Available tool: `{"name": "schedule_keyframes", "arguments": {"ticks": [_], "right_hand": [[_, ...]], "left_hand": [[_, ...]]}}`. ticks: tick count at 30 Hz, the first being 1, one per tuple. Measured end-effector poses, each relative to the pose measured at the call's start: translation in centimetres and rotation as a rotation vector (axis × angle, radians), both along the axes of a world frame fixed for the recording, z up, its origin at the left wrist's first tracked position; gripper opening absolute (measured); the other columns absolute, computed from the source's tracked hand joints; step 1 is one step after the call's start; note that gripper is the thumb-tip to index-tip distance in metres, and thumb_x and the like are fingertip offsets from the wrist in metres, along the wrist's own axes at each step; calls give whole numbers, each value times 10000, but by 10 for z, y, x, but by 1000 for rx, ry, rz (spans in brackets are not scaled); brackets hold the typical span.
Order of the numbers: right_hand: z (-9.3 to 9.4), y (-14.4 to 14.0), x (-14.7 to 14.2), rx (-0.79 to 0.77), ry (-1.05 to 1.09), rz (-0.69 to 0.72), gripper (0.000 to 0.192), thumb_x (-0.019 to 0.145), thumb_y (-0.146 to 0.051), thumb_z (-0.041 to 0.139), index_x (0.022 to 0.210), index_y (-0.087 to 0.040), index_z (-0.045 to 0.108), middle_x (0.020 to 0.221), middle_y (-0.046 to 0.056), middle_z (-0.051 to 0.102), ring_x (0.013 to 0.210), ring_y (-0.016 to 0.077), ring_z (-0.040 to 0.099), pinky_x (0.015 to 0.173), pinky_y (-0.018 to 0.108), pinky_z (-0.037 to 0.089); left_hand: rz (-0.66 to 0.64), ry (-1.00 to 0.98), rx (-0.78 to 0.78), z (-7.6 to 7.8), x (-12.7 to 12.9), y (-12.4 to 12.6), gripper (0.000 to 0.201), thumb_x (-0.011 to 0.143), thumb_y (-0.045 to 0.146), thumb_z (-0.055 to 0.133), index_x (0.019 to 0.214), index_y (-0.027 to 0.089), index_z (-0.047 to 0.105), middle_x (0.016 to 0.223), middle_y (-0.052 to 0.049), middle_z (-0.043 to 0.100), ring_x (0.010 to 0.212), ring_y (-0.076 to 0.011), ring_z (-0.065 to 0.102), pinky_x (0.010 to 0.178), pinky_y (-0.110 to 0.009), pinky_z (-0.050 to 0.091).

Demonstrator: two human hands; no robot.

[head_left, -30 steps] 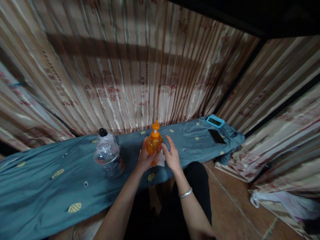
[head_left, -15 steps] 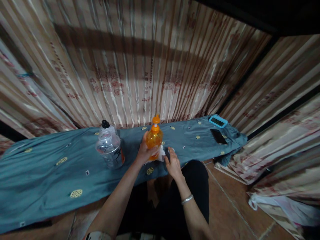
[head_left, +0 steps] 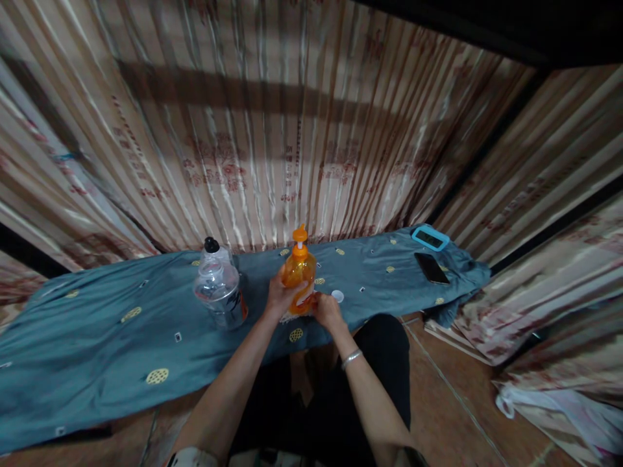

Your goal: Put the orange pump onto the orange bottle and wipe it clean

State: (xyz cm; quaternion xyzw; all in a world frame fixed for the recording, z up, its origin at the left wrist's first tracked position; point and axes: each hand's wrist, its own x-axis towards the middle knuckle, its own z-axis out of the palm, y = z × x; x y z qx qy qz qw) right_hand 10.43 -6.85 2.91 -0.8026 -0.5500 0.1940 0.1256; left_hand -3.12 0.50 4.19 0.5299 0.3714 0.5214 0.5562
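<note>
In the head view, a clear bottle (head_left: 220,292) is standing left of the orange pump bottle (head_left: 298,275) near the cloth's (head_left: 97,337) front edge. The left hand (head_left: 278,297) is wrapping the pump bottle; the right hand (head_left: 327,310) is pinching its base.

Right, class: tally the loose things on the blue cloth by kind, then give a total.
Bottles: 2, orange pump bottle, clear bottle
Flat devices: 2, black phone, blue-edged device
Small white discs: 1, disc
Total: 5
</note>
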Motion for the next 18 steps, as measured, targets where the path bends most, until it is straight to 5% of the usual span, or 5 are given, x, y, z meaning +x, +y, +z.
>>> {"name": "schedule_keyframes", "arguments": {"ticks": [5, 11, 18], "right_hand": [[0, -19, 0, 25, 57, -49, 161, 1061, -305, 680, 1123, -179, 759, 1086, 50, 809, 1096, 242, 780, 1064, 521, 610], [-9, -51, 17, 235, 281, -137, 57, 1017, -238, 720, 987, -189, 717, 869, -21, 719, 887, 199, 735, 951, 445, 602], [20, -66, 44, 609, 794, -153, 397, 930, -590, 752, 906, -211, 637, 760, -56, 573, 628, 122, 519, 623, 296, 472]], "left_hand": [[11, -23, -12, 5, -4, -3, 519, 524, 347, 971, 966, 209, 736, 893, -22, 833, 842, -271, 796, 910, -502, 681], [-12, -8, 24, 10, -11, -6, 482, 580, 366, 952, 994, 204, 765, 932, -36, 843, 883, -281, 808, 905, -465, 679], [-6, 24, 22, 6, -13, -5, 573, 566, 331, 959, 1096, 235, 764, 1050, -46, 864, 1006, -314, 819, 969, -478, 658]]}}
